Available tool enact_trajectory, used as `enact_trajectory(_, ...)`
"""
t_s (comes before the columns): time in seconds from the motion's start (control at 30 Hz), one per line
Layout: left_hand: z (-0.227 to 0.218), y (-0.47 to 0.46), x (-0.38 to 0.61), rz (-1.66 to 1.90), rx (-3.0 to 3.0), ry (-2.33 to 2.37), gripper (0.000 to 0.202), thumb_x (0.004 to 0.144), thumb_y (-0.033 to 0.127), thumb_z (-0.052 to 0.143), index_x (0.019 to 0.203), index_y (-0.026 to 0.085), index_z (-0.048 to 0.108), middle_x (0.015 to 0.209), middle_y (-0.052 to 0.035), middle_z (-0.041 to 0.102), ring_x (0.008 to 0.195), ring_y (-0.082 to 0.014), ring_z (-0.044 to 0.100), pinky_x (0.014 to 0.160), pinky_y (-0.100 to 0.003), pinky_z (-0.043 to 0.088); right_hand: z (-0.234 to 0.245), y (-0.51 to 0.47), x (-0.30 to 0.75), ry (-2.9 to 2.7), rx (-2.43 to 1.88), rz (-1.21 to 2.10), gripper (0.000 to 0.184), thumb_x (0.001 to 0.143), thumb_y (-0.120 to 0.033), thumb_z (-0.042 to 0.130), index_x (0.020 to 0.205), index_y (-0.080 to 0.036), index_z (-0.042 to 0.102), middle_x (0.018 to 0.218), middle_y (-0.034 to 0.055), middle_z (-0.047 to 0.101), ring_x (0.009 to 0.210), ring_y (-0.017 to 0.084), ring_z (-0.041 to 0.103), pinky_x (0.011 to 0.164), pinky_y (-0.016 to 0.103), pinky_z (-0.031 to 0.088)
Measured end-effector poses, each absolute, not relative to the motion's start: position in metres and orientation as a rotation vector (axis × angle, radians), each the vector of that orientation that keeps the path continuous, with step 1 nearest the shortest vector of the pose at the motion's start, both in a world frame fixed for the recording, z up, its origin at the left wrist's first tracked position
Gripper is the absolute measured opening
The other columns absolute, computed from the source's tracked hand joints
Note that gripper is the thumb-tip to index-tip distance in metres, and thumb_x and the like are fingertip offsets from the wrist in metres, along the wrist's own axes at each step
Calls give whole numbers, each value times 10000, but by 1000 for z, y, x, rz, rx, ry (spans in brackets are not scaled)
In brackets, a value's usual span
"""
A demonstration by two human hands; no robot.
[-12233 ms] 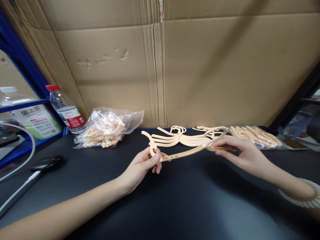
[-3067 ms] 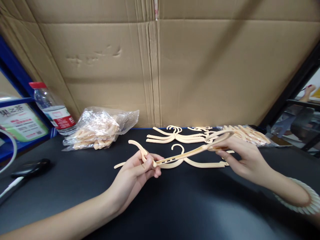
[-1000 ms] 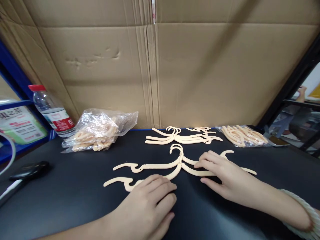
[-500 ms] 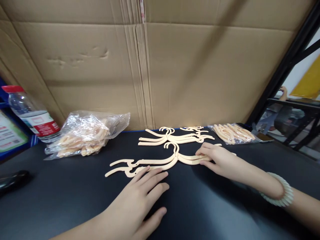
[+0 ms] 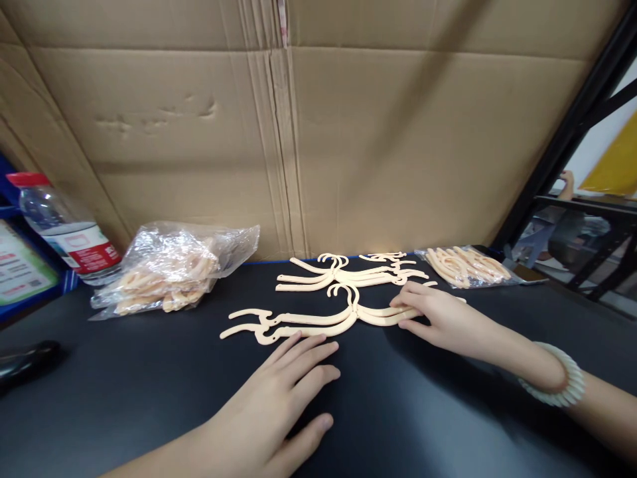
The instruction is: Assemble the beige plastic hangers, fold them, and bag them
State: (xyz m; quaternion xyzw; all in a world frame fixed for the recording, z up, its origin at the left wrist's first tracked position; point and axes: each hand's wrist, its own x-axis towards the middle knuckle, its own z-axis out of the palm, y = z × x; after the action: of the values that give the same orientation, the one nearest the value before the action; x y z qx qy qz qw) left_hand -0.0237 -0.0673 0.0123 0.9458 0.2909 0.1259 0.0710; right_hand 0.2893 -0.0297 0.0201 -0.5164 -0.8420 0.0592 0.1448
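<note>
Two cream plastic folding hangers (image 5: 318, 325) lie side by side on the black table, hooks pointing away from me. My right hand (image 5: 428, 311), with a pale beaded bracelet on its wrist, is closed around their right arms. The fingers hide part of those arms. My left hand (image 5: 293, 388) rests open, fingers spread, with its fingertips at the near edge of the left arm of the nearer hanger. Behind this pair lie more cream hangers (image 5: 328, 279), their arms also spread out.
A clear plastic bag of cream hanger parts (image 5: 169, 272) sits at the left, another flat bag (image 5: 468, 267) at the back right. A red-capped bottle (image 5: 74, 232) leans at far left, above a black object (image 5: 30, 362). Cardboard (image 5: 423, 133) stands behind.
The left ends of the two near hangers have shifted slightly right and away from me. My right hand still holds their right arms; my left hand has barely moved.
</note>
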Motion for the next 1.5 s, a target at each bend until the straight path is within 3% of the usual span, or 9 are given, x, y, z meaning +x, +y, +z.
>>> enact_trajectory(1.03, 17, -66, -23, 339, 2839, 825, 415, 883, 221, 556, 1297, 251, 544, 1432, -90, 537, 1335, -322, 470, 1106, -560, 374, 19, -27, 290, -2425, -1482, 142, 160, 885, -208, 523, 996, -194, 637, 991, 66, 628, 830, 194, 619, 752, 329, 478)
enact_trajectory(1.2, 18, -66, -23, 350, 2834, 814, 405, 878, 213, 555, 1283, 241, 550, 1425, -94, 544, 1334, -309, 474, 1114, -550, 368, 24, -23, 297, -2376, -1467, 225, 213, 892, -268, 526, 1045, -177, 644, 896, 66, 656, 727, 176, 602, 659, 299, 468)
enact_trajectory(1.5, 15, -65, -23, 457, 2796, 784, 394, 857, 200, 577, 1249, 240, 570, 1400, -101, 564, 1312, -302, 496, 1116, -517, 375, 19, 22, 332, -2243, -1624, 9, 245, 887, -236, 490, 1058, -151, 644, 869, 75, 703, 749, 200, 649, 660, 300, 481)
